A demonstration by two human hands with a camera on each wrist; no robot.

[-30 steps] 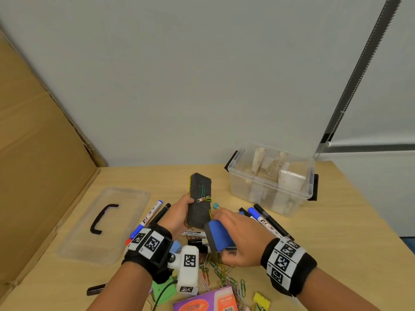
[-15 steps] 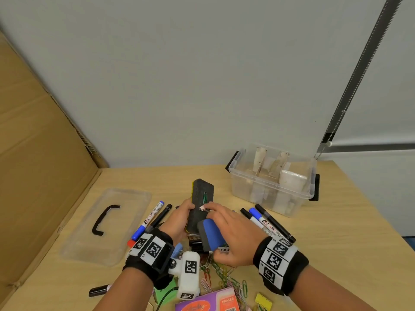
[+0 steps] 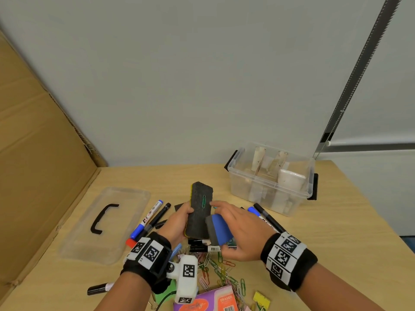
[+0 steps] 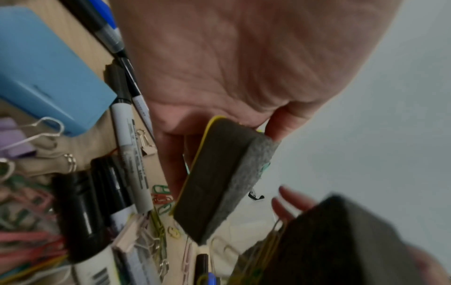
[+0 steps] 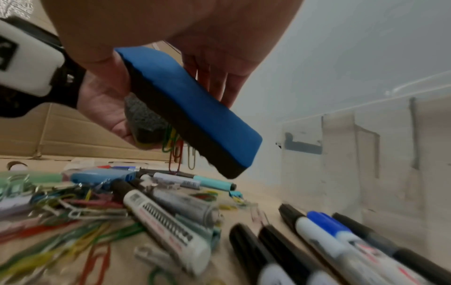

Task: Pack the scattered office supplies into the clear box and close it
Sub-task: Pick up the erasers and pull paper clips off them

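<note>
My left hand [image 3: 179, 221] grips a yellow-backed board eraser [image 3: 199, 212] above the table, its dark felt face up with a green paper clip [image 3: 204, 202] stuck on it. The same yellow-backed eraser [image 4: 219, 173] shows in the left wrist view. My right hand [image 3: 238, 232] holds a blue-backed eraser [image 3: 219, 230] between thumb and palm, while its fingertips [image 3: 213, 204] touch the felt beside the clip. Several paper clips hang under the blue-backed eraser [image 5: 190, 108]. The clear box [image 3: 271, 178] stands open at the right rear.
The box lid [image 3: 101, 223] with a black handle lies at the left. Markers [image 3: 152, 216], more markers [image 3: 267, 218], scattered paper clips [image 3: 222, 272], a pink eraser pack [image 3: 211, 301] and a yellow binder clip [image 3: 261, 299] lie on the table. A cardboard wall [image 3: 40, 153] rises on the left.
My right hand reached to the felt face of the yellow-backed eraser. The small metal clip that sat beside the green paper clip is gone from the felt; the green one stays.
</note>
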